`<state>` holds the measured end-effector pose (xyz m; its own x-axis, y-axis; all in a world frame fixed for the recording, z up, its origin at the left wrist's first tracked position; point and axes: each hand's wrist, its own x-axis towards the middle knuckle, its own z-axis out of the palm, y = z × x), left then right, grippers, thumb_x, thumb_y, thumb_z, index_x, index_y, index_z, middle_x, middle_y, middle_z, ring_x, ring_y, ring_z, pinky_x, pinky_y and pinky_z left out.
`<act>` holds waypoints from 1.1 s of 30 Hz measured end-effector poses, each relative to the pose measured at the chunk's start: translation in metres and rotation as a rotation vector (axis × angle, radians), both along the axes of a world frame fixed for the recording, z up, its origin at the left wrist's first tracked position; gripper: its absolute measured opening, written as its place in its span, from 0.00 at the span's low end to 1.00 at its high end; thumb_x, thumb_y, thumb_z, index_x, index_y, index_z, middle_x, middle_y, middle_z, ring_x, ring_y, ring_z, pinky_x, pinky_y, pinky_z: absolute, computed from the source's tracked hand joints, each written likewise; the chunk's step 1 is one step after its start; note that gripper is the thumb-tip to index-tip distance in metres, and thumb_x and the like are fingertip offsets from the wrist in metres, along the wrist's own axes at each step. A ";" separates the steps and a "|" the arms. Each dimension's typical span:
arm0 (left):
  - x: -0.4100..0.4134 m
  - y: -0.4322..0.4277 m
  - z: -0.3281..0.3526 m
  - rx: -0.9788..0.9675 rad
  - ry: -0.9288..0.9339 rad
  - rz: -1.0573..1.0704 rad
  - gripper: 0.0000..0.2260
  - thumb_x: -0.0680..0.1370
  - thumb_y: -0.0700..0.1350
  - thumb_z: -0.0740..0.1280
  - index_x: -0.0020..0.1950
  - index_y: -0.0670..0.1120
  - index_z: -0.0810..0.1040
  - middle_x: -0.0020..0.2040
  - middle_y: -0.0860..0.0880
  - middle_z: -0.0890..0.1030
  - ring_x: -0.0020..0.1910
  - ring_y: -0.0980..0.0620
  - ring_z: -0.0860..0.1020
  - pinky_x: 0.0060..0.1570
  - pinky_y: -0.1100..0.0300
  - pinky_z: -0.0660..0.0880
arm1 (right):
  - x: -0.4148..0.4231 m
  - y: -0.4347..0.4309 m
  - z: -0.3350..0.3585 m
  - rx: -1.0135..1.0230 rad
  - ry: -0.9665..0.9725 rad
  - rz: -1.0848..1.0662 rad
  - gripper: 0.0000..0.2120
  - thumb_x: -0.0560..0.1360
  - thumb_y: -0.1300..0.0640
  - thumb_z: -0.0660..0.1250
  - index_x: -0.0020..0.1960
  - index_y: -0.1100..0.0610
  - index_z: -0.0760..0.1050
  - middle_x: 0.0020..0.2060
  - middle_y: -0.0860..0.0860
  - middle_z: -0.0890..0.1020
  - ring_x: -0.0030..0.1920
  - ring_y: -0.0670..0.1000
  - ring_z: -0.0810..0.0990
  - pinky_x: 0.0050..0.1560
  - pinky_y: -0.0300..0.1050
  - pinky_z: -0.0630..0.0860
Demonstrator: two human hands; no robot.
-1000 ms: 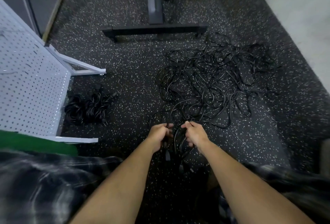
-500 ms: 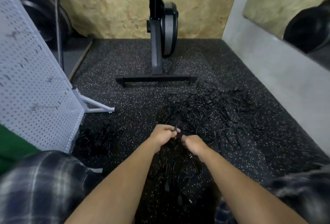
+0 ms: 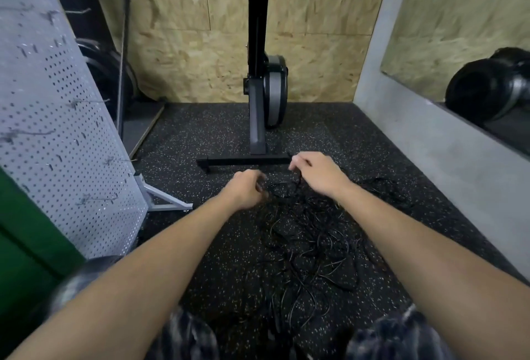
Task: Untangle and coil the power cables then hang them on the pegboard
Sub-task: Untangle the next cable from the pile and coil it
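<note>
Cables (image 3: 312, 233) lie in one black tangle on the floor (image 3: 186, 141), spread from between the person's knees to just under both hands. At far left the pegboard (image 3: 57, 130) stands tilted on its white foot, well apart from the pile. Its hooks (image 3: 94, 199) are blurred, but those in view seem to carry no cable.

The left hand (image 3: 246, 190) is at the end of an arm stretched forward, at the left of the pile's far end. It is knuckles up with the fingers curled under. Its grip looks narrow and closed around a dark strand, though blur hides exactly how. Just beyond the hands is the base of a black stand (image 3: 246, 160).

The right hand (image 3: 315, 173) is near the left one but not touching it, a little farther out. It is palm down with the fingers bent, and its grip pinches a thin strand that drops into the tangle. A grey wall (image 3: 401, 144) closes the scene on the right.

The step in hand is probably untangling: one cable is being picked out of the mass, and coiling and hanging are not yet begun for this pile. The next move likely calls for following that strand through its loops towards a free end. Drawing the hands apart gently matters, since a hard pull could tighten the knots.
</note>
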<state>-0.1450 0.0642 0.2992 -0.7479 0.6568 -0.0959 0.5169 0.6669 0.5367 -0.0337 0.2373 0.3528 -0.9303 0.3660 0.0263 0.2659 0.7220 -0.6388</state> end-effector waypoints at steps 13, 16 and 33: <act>-0.024 0.006 0.072 0.536 -0.122 -0.153 0.09 0.84 0.50 0.67 0.58 0.48 0.82 0.52 0.48 0.87 0.50 0.51 0.85 0.46 0.57 0.77 | 0.001 -0.018 0.140 -0.271 0.234 0.329 0.17 0.87 0.60 0.55 0.56 0.62 0.83 0.33 0.48 0.64 0.32 0.47 0.61 0.31 0.40 0.59; -0.021 0.003 0.079 0.535 -0.294 -0.228 0.09 0.86 0.48 0.65 0.62 0.47 0.81 0.56 0.48 0.87 0.52 0.49 0.87 0.42 0.61 0.79 | -0.003 -0.013 0.135 -0.308 0.269 0.341 0.16 0.87 0.61 0.55 0.58 0.62 0.82 0.33 0.49 0.64 0.33 0.48 0.61 0.33 0.42 0.58; -0.023 -0.002 0.083 0.967 -0.490 0.089 0.08 0.87 0.43 0.62 0.54 0.38 0.75 0.41 0.38 0.85 0.34 0.43 0.85 0.33 0.54 0.83 | -0.058 0.008 0.048 -0.397 0.329 0.036 0.15 0.88 0.54 0.55 0.53 0.55 0.80 0.35 0.47 0.81 0.33 0.48 0.75 0.38 0.52 0.73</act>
